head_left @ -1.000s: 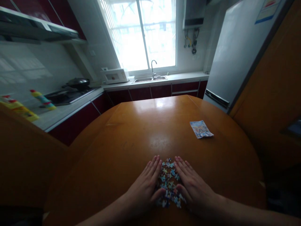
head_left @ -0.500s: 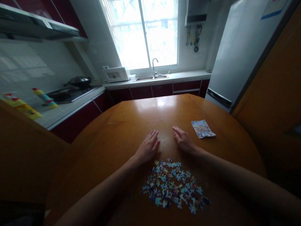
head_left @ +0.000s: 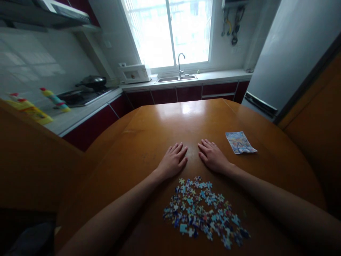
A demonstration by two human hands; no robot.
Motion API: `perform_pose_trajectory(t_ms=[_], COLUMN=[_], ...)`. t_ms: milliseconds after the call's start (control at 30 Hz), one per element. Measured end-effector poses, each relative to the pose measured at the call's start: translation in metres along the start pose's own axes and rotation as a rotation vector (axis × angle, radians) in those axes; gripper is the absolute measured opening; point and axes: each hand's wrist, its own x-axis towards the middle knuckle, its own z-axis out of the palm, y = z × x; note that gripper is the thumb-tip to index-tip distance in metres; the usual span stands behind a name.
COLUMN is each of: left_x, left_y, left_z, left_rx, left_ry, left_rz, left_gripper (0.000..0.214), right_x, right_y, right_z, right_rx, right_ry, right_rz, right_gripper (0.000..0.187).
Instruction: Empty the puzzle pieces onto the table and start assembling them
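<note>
My left hand (head_left: pixel 173 161) lies flat on the wooden table (head_left: pixel 149 135), fingers stretched out and holding nothing. Beside it my right hand (head_left: pixel 212 156) also rests palm down with its fingers apart. Both hands sit just beyond a spread of several small colourful puzzle pieces (head_left: pixel 204 211), which lie loose between my forearms near the table's front edge. Neither hand touches the pieces.
A small printed picture card (head_left: pixel 240 142) lies on the table to the right of my right hand. Behind the table run a kitchen counter with a sink (head_left: pixel 176 78), a white microwave (head_left: pixel 134 73) and a stove with a pan (head_left: pixel 92 82). A fridge (head_left: pixel 287 53) stands at the right.
My hands left the heap of pieces and slid forward onto bare table, leaving the pieces spread out wider. Since half a second ago the view has tilted slightly; the hands barely moved.
</note>
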Motion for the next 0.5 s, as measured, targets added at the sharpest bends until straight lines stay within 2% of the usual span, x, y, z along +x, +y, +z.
perform_pose_trajectory(t_ms=[500], left_x=[0.0009], left_y=[0.0016], left_z=[-0.0027], left_rx=[-0.055], left_ry=[0.007], left_rz=[-0.014], left_gripper=[0.054], right_x=[0.0000], right_y=[0.0015], right_z=[0.0009], right_rx=[-0.010], right_ry=[0.013], right_rz=[-0.015], right_gripper=[0.053])
